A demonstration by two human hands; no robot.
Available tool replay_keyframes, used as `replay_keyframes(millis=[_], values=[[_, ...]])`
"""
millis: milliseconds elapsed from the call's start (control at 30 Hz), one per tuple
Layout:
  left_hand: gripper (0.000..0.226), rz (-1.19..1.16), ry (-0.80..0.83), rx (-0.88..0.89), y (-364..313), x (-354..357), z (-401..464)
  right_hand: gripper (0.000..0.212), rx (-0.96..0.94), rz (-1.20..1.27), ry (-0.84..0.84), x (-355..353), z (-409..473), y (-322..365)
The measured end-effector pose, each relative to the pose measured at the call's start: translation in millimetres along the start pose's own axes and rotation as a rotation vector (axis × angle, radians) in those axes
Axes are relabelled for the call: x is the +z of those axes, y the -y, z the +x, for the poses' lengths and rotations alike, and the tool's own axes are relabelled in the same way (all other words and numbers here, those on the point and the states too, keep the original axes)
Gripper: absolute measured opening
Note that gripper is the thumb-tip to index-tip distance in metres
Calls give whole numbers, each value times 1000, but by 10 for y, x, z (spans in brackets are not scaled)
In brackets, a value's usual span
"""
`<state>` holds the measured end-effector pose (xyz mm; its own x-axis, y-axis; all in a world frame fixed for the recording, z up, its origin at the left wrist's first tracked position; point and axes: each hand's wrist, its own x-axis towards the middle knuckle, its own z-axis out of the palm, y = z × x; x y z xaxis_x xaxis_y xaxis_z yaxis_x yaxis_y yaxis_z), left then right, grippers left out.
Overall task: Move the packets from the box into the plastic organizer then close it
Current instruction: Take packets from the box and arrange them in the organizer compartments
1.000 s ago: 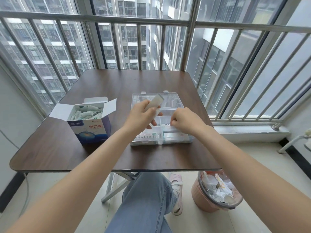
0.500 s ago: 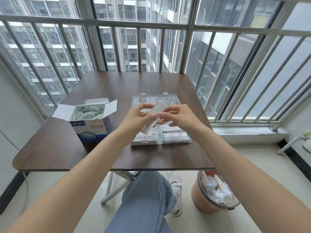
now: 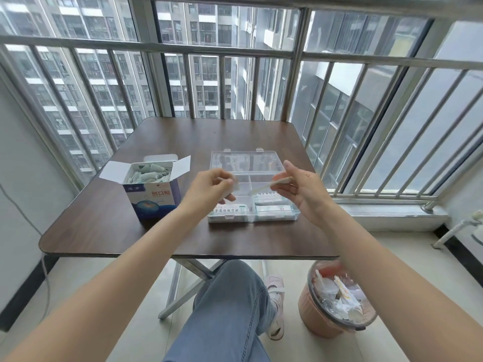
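An open blue and white cardboard box (image 3: 154,197) full of pale green packets (image 3: 147,173) stands on the left of the brown table (image 3: 109,226). To its right lies a clear plastic organizer (image 3: 271,218) with its lid (image 3: 245,163) folded back flat. Its front compartments hold white packets. My right hand (image 3: 303,192) pinches a thin white packet (image 3: 264,188) edge-on above the organizer's middle compartments. Just left of it, my left hand (image 3: 209,190) hovers over the organizer's left side, fingers curled around a small white piece (image 3: 236,185).
Metal window bars (image 3: 235,82) fence the table's far and right sides. A pink waste bin (image 3: 337,301) full of wrappers stands on the floor at the lower right. My crossed legs in jeans (image 3: 230,309) are under the table's front edge.
The packet has passed from my left hand to my right hand, which now holds it flatter and further right. My hands have moved apart.
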<state>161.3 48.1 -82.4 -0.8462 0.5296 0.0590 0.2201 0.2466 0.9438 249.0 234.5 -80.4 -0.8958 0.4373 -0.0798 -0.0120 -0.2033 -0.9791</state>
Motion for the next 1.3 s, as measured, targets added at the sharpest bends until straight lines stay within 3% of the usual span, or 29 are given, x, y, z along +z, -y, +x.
replay_keyframes(millis=[100,167,467,833,1033,1200,1300], values=[[22,18,-1,-36,50,-3,6,6,-29,-312,36,-85,-13,-39],[31,3,17,-50,75,11,-1,19,-38,-505,56,-148,5,-48],[12,19,-32,-4,55,60,-32,15,-136,-1104,34,-188,47,-100],[19,30,-35,-42,81,76,-6,24,-200,-1407,73,-48,12,-219],[4,81,-69,-29,99,71,-22,43,-290,-1632,39,38,-167,-280],[14,142,-85,4,141,8,-28,44,-272,-1545,59,35,-181,-327],[14,331,-63,92,186,-34,-64,43,-273,-1464,83,22,-197,-328]])
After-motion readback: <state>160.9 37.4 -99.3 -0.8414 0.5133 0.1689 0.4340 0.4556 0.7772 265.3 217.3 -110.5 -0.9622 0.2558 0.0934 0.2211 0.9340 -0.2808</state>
